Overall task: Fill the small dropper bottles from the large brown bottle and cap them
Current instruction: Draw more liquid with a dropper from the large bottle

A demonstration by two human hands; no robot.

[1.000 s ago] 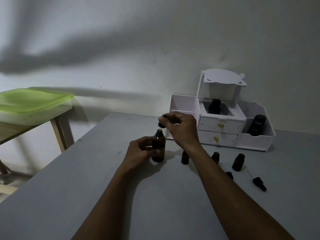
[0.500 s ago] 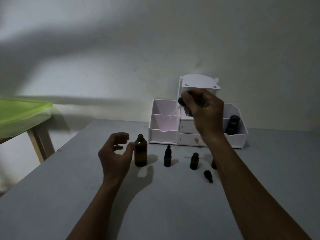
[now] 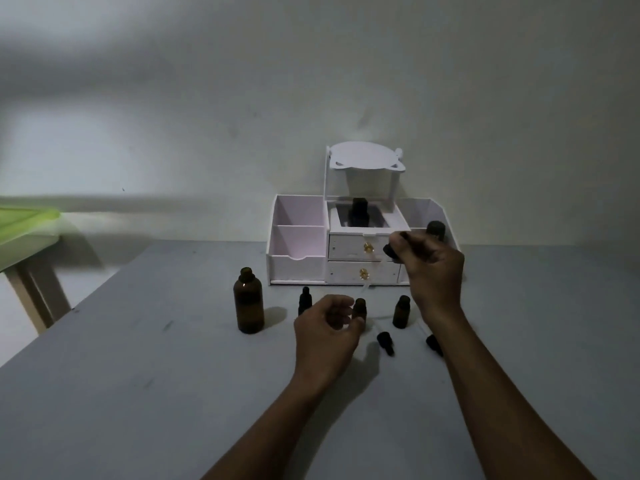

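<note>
The large brown bottle (image 3: pixel 248 303) stands uncapped at the left of the grey table (image 3: pixel 138 393). Three small dropper bottles stand in a row to its right: a capped one (image 3: pixel 304 301), an open middle one (image 3: pixel 360 308) and an open right one (image 3: pixel 401 311). My right hand (image 3: pixel 431 271) pinches a dropper (image 3: pixel 389 251) by its black bulb, its glass tube slanting down above the middle bottle. My left hand (image 3: pixel 327 332) curls beside the middle bottle, fingertips at its side. Two loose dropper caps (image 3: pixel 385 342) (image 3: pixel 433 342) lie near the front.
A white desk organiser (image 3: pixel 298 261) with two drawers stands against the wall, dark bottles (image 3: pixel 359 211) (image 3: pixel 435 230) in its compartments. A green-lidded box (image 3: pixel 24 226) rests on a wooden side table at the far left.
My right hand came down from in front of the organiser with the dropper toward the middle small bottle. My left hand left the large brown bottle and moved right to the middle small bottle.
</note>
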